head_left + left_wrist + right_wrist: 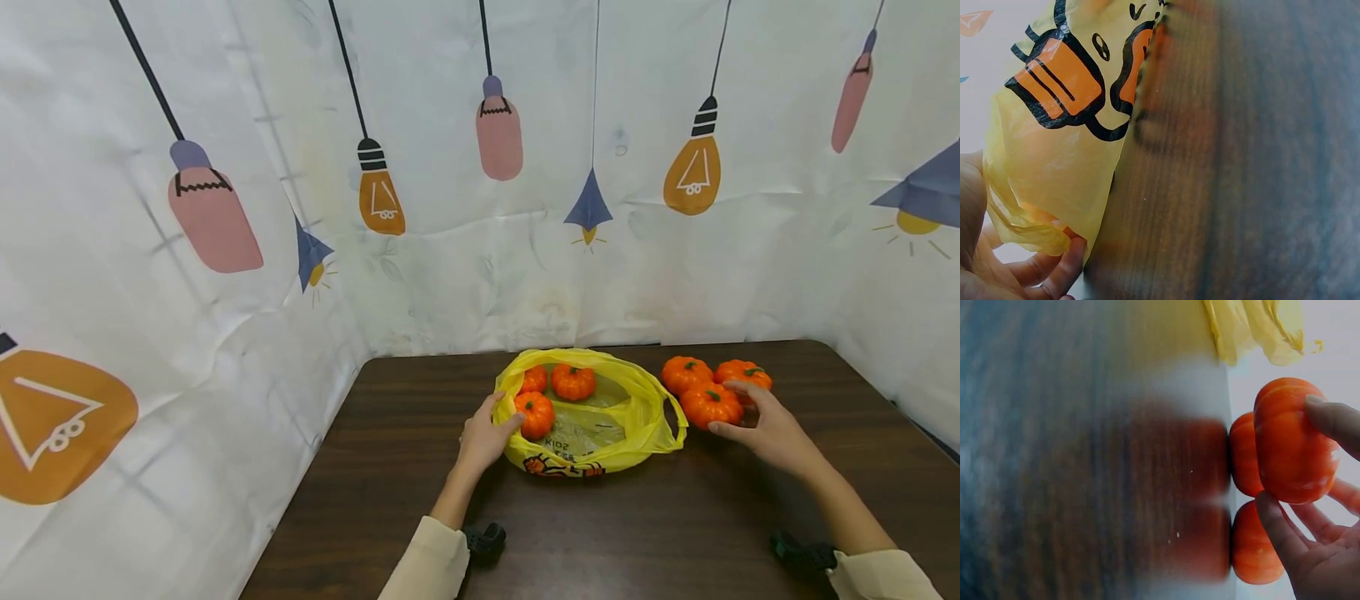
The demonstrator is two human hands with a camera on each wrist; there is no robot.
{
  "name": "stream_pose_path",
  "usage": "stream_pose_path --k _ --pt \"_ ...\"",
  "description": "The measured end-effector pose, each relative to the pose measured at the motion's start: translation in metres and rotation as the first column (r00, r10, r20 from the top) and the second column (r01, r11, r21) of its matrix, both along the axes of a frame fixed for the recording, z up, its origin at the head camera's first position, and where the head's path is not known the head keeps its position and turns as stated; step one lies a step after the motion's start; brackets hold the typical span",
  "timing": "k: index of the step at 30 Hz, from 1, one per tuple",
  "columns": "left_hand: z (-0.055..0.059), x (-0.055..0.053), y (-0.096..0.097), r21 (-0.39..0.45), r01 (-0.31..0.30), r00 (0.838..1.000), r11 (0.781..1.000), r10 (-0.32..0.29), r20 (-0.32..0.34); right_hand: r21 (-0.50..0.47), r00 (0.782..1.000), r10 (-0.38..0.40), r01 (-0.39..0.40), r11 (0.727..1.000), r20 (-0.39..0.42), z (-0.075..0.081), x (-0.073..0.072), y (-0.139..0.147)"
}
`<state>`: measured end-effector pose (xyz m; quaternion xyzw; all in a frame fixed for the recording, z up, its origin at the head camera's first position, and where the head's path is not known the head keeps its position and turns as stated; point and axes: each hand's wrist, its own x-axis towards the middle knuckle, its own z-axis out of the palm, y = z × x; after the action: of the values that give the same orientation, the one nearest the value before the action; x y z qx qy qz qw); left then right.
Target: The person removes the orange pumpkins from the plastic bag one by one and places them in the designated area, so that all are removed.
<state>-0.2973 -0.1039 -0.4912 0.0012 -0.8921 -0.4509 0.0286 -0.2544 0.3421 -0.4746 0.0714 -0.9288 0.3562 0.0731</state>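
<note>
A yellow plastic bag (645, 417) lies with its mouth spread, three small orange pumpkins (574, 382) inside at its left and back. My left hand (483, 433) grips the bag's left rim, thumb over the edge; in the left wrist view its fingers (1063, 269) curl at the yellow film. Right of the bag, my right hand (772, 429) holds a small orange pumpkin (708, 406) between thumb and fingers. The right wrist view shows that held pumpkin (1294, 444) raised off the tabletop. Behind it sit two more pumpkins (742, 372), close together.
The dark wood-grain table (600, 533) reaches back to a white curtain (450, 283) printed with hanging lamps, which also runs along both sides. A bag handle (675, 417) loops out toward the pumpkins on the right. Each wrist wears a black camera (486, 542).
</note>
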Motion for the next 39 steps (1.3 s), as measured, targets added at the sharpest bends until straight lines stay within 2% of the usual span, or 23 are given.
stream_pose_path --k 9,20,29,39 --pt "0.001 -0.001 0.001 -0.001 0.004 1.0 1.0 -0.004 -0.005 0.017 0.999 0.025 -0.026 1.0 0.043 -0.004 -0.002 0.005" --pt "0.001 0.001 0.001 0.0 0.002 1.0 1.0 -0.002 -0.002 0.028 0.996 0.07 -0.072 0.997 0.058 -0.003 -0.009 0.006" --pt "0.0 0.0 0.001 0.002 0.0 1.0 1.0 0.0 -0.003 0.037 0.988 0.091 -0.096 0.995 0.122 0.0 -0.011 0.009" --pt "0.001 0.0 0.0 0.001 0.0 1.0 1.0 0.0 -0.002 0.045 0.987 0.111 -0.117 0.992 0.12 0.001 -0.017 0.007"
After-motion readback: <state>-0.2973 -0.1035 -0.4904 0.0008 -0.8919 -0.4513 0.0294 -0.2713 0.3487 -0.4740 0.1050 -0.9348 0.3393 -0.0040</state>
